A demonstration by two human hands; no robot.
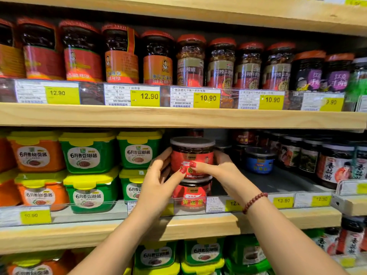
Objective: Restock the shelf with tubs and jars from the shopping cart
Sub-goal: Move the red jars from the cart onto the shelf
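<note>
Red tub (191,153) with a clear lid is held by both hands, left hand (158,175) and right hand (220,169) each curled round a side with the red-nailed thumbs pressed on the front label, beaded bracelet (254,202) on the right wrist. It sits right on top of a second red tub (190,193) at the front of the middle shelf (198,223), just beside the stacked green tubs (89,153). Further back there's a blue tub (259,161) to the right, and red-capped jars (190,60) line the shelf above.

held tub (191,155) stacked on another tub (191,192), boxes (139,149) left
</note>
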